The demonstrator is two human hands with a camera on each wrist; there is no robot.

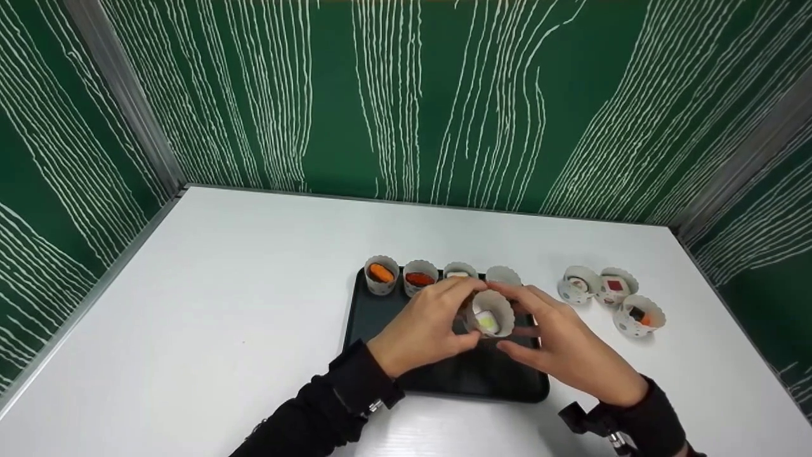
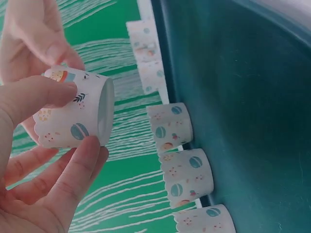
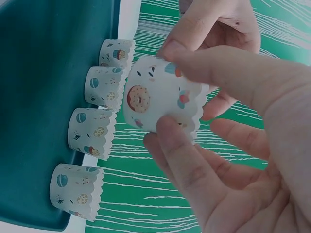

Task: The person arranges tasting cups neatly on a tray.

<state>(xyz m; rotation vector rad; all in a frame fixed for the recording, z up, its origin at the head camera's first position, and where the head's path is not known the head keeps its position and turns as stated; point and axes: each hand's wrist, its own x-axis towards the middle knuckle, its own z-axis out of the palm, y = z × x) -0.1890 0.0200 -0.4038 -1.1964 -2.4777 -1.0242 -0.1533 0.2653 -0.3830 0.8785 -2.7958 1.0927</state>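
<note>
White bench with a dark tray lying beneath the grip. Along the tray's far edge, just beyond the grip, stands a row of four paper cups; the two at the left end show orange fillings. A cluster of three more cups sits on the bench, off the tray, to the right of the grip and apart from it.

The left hand and right hand meet over the tray and together pinch one held cup, lifted clear of the tray and tilted on its side, its mouth showing a pale yellow-and-white piece inside. In the left wrist view the left fingertips press the cup's printed wall; in the right wrist view the right thumb and fingers close round its scalloped rim.

As a judgement: thin paper walls deform easily, so light, evenly spread pressure near the base, with the cup brought level, would likely keep the contents from sliding out.
</note>
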